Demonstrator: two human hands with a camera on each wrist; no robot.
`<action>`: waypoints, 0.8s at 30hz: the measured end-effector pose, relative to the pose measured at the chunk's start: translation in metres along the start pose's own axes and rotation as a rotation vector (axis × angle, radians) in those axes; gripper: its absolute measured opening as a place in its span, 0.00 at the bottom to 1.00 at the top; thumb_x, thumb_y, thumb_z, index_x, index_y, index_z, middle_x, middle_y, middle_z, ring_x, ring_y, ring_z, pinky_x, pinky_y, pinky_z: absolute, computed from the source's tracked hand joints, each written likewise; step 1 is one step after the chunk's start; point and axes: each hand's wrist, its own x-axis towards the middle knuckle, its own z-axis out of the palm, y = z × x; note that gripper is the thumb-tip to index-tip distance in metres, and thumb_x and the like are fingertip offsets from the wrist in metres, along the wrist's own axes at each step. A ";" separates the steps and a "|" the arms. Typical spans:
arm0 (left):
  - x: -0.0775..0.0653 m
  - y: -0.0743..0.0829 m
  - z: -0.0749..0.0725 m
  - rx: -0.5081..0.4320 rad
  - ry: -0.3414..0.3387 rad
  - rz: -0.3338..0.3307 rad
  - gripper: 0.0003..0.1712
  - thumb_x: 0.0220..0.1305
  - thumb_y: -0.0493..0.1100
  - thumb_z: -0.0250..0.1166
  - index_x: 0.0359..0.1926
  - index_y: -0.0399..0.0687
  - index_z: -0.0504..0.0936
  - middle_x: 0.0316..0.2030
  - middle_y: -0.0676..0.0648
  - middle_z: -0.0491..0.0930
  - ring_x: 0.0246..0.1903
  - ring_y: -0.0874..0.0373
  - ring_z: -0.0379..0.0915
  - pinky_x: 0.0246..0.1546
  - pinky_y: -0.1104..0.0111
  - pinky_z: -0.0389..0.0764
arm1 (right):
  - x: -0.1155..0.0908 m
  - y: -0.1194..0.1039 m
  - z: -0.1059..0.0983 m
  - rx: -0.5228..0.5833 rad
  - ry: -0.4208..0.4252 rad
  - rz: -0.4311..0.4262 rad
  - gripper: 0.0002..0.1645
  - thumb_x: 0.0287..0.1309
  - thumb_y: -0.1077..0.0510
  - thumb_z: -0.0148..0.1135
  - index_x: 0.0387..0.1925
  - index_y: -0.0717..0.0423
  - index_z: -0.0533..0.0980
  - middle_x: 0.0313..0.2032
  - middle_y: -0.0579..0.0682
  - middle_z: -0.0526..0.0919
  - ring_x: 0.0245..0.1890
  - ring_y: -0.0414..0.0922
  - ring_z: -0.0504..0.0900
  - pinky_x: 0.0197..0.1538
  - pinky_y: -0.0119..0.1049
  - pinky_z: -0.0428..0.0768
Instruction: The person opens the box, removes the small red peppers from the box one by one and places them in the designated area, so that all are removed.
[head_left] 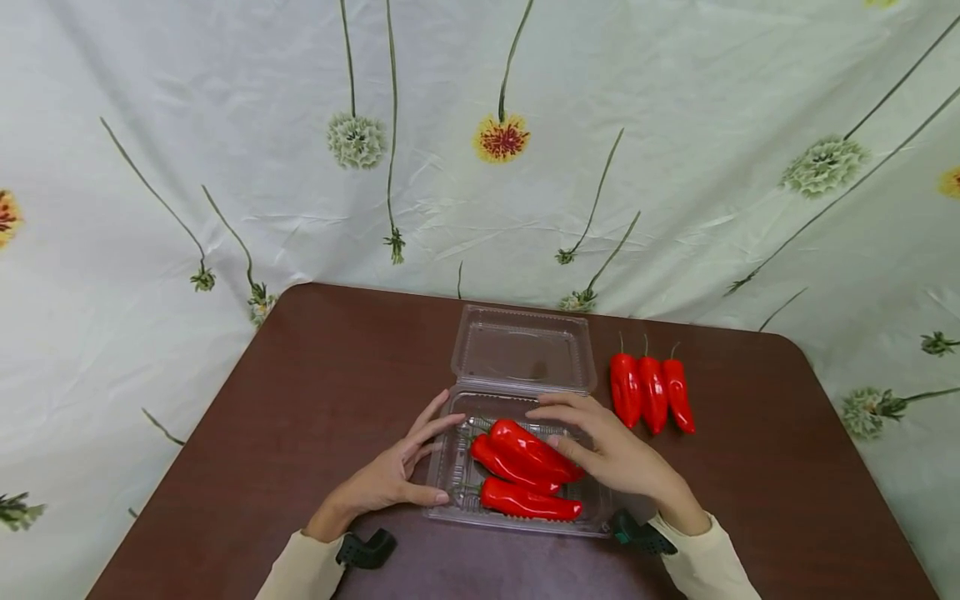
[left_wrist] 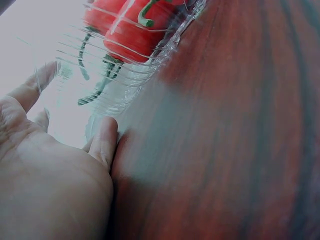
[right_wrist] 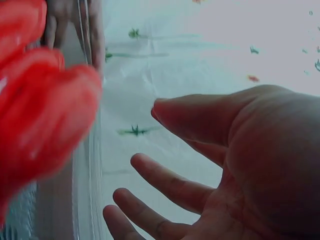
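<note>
A clear plastic clamshell box [head_left: 517, 525] lies open on the table, its lid [head_left: 525, 346] folded back. Inside it are three glossy red peppers: a front pepper [head_left: 528, 500], a middle pepper [head_left: 510, 467] and a rear pepper [head_left: 532, 450], stems toward the left. My left hand [head_left: 386, 477] rests at the box's left side with fingers spread; its thumb [left_wrist: 105, 140] lies by the front corner. Over the box's right part hovers my right hand [head_left: 615, 446], fingers loosely extended. In the right wrist view nothing sits between its thumb [right_wrist: 190, 115] and fingers.
Three more red peppers [head_left: 652, 392] lie side by side on the brown table [head_left: 337, 358], right of the lid, stems pointing away. A flower-printed white cloth [head_left: 450, 200] hangs behind the table. Dark bands [head_left: 366, 550] sit on both wrists.
</note>
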 end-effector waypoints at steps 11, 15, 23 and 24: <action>0.000 0.000 0.000 0.009 0.006 -0.022 0.53 0.56 0.33 0.73 0.78 0.54 0.55 0.80 0.55 0.26 0.77 0.65 0.31 0.67 0.77 0.58 | 0.006 -0.008 0.021 -0.040 -0.113 -0.029 0.24 0.66 0.59 0.63 0.62 0.41 0.78 0.68 0.55 0.72 0.68 0.54 0.68 0.64 0.63 0.69; 0.000 -0.001 0.000 0.005 0.005 -0.018 0.53 0.56 0.32 0.73 0.78 0.52 0.55 0.80 0.55 0.26 0.77 0.65 0.31 0.67 0.76 0.58 | 0.007 -0.006 0.025 -0.045 -0.169 -0.004 0.24 0.66 0.58 0.62 0.63 0.40 0.77 0.69 0.52 0.71 0.69 0.54 0.68 0.64 0.60 0.70; 0.000 -0.002 0.000 0.010 0.003 -0.010 0.53 0.56 0.33 0.73 0.78 0.49 0.54 0.80 0.54 0.26 0.76 0.68 0.33 0.67 0.76 0.58 | 0.008 -0.002 0.032 -0.093 -0.202 -0.015 0.23 0.68 0.56 0.61 0.63 0.40 0.77 0.70 0.53 0.70 0.67 0.56 0.68 0.62 0.58 0.71; 0.000 -0.002 0.000 0.009 0.002 -0.009 0.53 0.56 0.33 0.73 0.78 0.49 0.54 0.80 0.54 0.26 0.77 0.67 0.32 0.67 0.76 0.58 | 0.008 -0.003 0.032 -0.093 -0.201 -0.013 0.23 0.68 0.56 0.61 0.63 0.40 0.77 0.69 0.53 0.70 0.66 0.56 0.69 0.62 0.57 0.72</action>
